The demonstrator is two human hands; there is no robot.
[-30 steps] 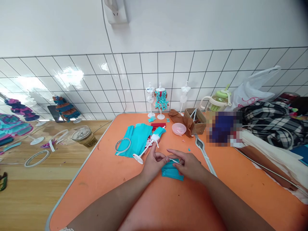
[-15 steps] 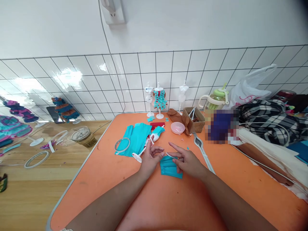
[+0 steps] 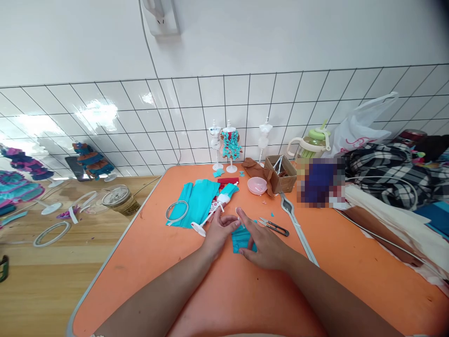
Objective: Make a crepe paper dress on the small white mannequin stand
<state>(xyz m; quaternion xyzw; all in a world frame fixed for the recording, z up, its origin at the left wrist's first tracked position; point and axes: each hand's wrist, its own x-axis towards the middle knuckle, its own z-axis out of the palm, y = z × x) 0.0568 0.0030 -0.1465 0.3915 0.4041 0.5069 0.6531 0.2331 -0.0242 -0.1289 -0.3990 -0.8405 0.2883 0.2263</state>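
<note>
My left hand point(image 3: 220, 231) is closed, thumb and forefinger brought together over the upper left corner of a pleated turquoise fabric piece point(image 3: 240, 241). What they pinch is too small to name. A small white sliver point(image 3: 240, 219) shows between the fingertips of both hands. My right hand point(image 3: 266, 243) lies over the fabric's right side, fingers stretched and thumb apart, forefinger reaching to the left fingertips. Thread snips point(image 3: 275, 227) lie just beyond its knuckles. Behind my left hand, a white mini mannequin point(image 3: 212, 213) with turquoise cloth lies on its side.
A larger turquoise cloth point(image 3: 199, 196) carries a roll of tape point(image 3: 177, 211). Small mannequins stand by the wall, one in a ruffled dress point(image 3: 231, 142). Further right are a pink bowl point(image 3: 257, 186), a cardboard box point(image 3: 286, 180) and a grey-white zipper point(image 3: 300, 229).
My right hand has shifted left and turned, its forefinger now meeting the left fingertips. The snips now show on the table beside it. The left hand stays nearly in place.
</note>
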